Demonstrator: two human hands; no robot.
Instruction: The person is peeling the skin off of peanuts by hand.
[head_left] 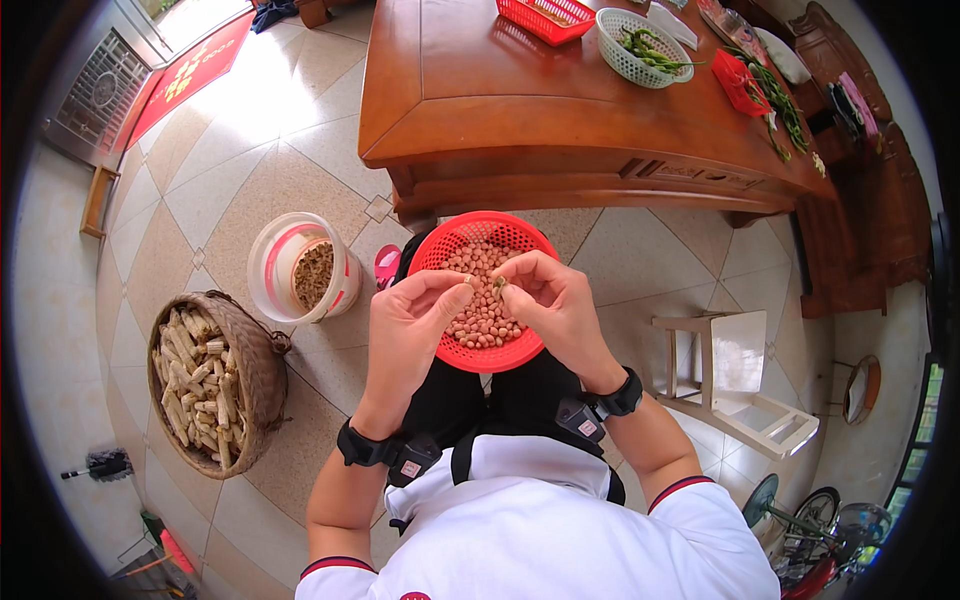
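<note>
A red plastic basket (486,222) of shelled pinkish peanuts (484,328) rests on my lap. Over it, my left hand (420,305) pinches thumb and forefinger together on a small pale bit, too small to make out. Close beside it, my right hand (556,305) is closed, with a small greenish-brown piece of peanut shell (498,286) between thumb and fingertips. The two hands are slightly apart, and both wrists wear black straps with small boxes.
To the left stand a white bucket (262,285) with brown shells inside and a woven basket (262,375) full of bare corncobs. Ahead is a wooden table (500,110) bearing a white colander (612,62) of green peppers. A white chair (735,365) is at the right.
</note>
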